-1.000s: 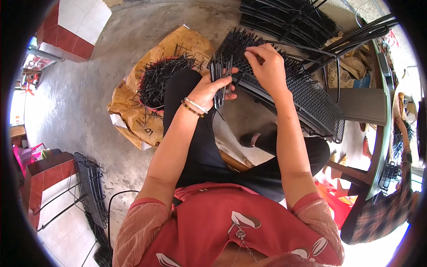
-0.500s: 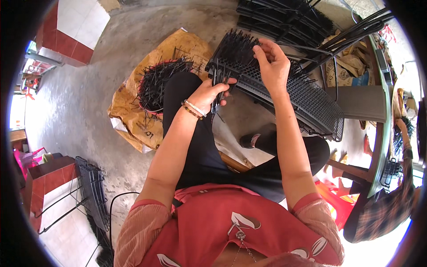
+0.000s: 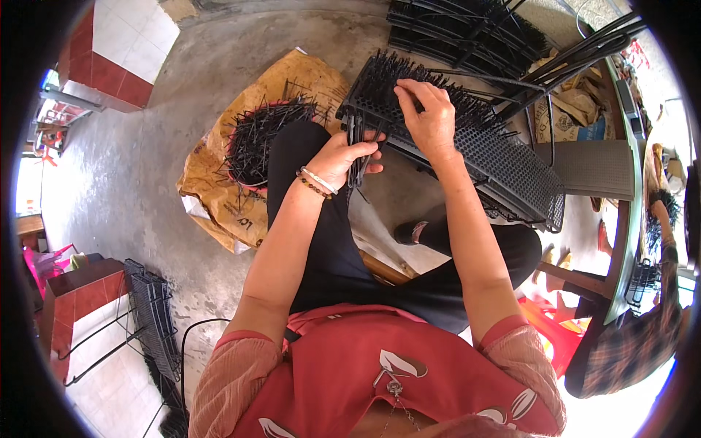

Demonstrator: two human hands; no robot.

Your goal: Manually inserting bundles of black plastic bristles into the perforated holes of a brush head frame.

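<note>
A bundle of thin black strips (image 3: 355, 155) is gripped in the left hand (image 3: 337, 158), beside the end of a perforated black rack (image 3: 522, 171); the right hand (image 3: 431, 120) is held over standing strips (image 3: 383, 77) in the rack, thumb and fingertips close; whether anything is pinched cannot be told.

Black strips (image 3: 355, 155) near perforated rack (image 3: 520, 174)

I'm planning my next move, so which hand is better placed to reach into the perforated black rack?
Likely your right hand: it's over the perforated black rack, while your left hand grips a bundle of thin black strips.
</note>
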